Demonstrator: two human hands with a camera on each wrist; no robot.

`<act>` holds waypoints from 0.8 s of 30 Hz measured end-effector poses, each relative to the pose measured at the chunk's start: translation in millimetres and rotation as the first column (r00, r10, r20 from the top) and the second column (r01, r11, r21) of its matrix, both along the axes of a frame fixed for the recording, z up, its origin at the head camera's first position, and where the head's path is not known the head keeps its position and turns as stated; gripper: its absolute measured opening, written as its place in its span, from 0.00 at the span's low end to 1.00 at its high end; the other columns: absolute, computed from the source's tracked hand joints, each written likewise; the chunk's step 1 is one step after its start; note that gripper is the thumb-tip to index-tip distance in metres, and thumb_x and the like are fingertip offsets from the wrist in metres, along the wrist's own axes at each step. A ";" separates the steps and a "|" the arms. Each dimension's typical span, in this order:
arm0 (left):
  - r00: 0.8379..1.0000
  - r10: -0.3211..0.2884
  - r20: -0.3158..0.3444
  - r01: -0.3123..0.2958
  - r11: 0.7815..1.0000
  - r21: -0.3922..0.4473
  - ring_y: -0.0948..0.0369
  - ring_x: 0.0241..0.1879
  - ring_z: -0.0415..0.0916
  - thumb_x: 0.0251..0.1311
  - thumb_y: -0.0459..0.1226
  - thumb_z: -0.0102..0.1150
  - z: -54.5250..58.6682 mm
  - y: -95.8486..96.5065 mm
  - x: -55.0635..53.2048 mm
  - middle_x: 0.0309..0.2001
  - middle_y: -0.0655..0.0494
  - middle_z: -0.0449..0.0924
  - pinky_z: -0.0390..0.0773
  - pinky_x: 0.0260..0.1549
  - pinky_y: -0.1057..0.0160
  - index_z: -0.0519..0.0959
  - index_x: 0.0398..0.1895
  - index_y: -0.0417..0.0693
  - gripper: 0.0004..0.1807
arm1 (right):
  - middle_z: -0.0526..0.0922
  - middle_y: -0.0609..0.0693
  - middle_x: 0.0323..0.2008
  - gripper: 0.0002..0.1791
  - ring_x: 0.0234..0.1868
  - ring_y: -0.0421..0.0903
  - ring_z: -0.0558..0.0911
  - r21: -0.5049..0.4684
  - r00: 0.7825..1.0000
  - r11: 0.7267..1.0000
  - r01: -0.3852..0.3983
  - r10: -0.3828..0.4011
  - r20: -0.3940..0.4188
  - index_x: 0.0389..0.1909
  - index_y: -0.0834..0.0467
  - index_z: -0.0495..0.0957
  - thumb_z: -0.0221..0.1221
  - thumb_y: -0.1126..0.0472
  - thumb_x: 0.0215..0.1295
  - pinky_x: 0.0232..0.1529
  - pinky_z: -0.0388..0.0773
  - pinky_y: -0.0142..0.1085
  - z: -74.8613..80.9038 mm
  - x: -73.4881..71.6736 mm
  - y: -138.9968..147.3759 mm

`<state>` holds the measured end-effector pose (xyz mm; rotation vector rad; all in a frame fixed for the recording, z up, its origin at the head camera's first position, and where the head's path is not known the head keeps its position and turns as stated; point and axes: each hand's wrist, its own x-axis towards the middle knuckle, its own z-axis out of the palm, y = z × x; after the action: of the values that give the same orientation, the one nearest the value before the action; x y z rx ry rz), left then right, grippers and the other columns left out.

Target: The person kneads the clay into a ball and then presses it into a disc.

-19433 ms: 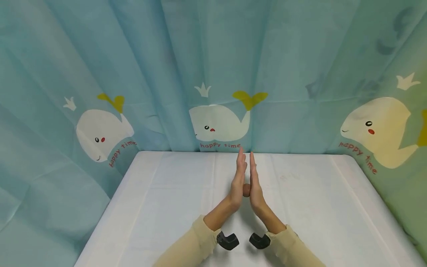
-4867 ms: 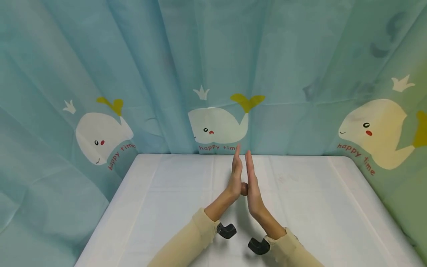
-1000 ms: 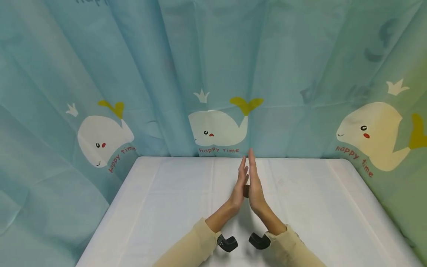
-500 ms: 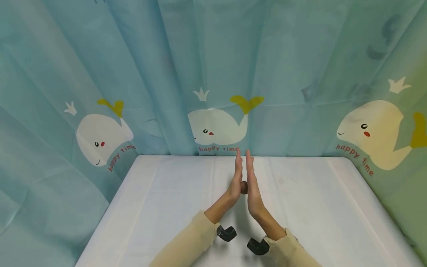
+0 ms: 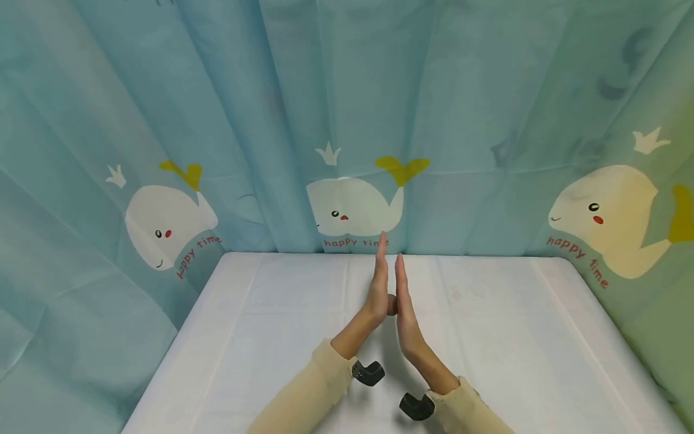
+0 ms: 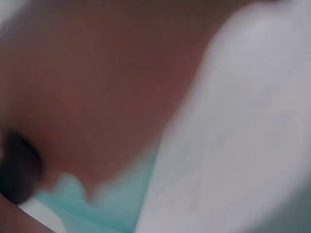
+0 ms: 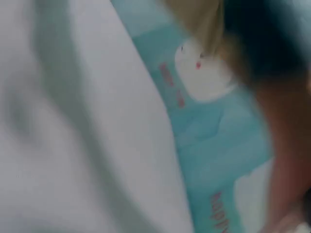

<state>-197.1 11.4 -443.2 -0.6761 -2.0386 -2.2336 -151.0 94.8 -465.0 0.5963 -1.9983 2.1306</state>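
Observation:
Between the two upright palms in the head view sits a small brown ball, partly covered by both hands. My left hand presses it from the left with straight fingers pointing away from me. From the other side my right hand presses it, fingers straight too, its fingertips lower in the picture than the left ones. A gap shows between the fingertips. The left wrist view is blurred; a dark round shape, apparently the ball, lies beside the left hand. In the right wrist view the right hand is blurred at the right edge.
Under the hands spreads a white-covered table. A blue-green curtain with printed whales hangs behind its far edge. Black wrist cameras stick out below each wrist, the left camera and the right camera, close to each other.
Since one second ago my left hand has slid forward and my right hand back, reversing which fingertips lead. The ball stays between the palms, shifted slightly left. It looked lighter in the oldest frame.

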 end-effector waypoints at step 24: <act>0.995 -0.063 0.076 0.063 0.998 0.007 0.57 0.81 0.26 0.78 0.61 0.08 3.7 -1.7 -1.7 0.83 0.62 0.26 0.32 0.76 0.40 0.31 0.84 0.61 0.37 | 0.29 0.45 0.83 0.33 0.81 0.45 0.29 -0.083 0.998 0.995 -0.058 0.054 -0.041 0.84 0.47 0.31 0.20 0.44 0.83 0.76 0.27 0.54 17.9 -9.7 3.6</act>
<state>-198.8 9.8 -439.6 -0.6741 -2.0735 -2.3327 -160.8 98.3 -447.1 0.6818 -1.8830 2.2055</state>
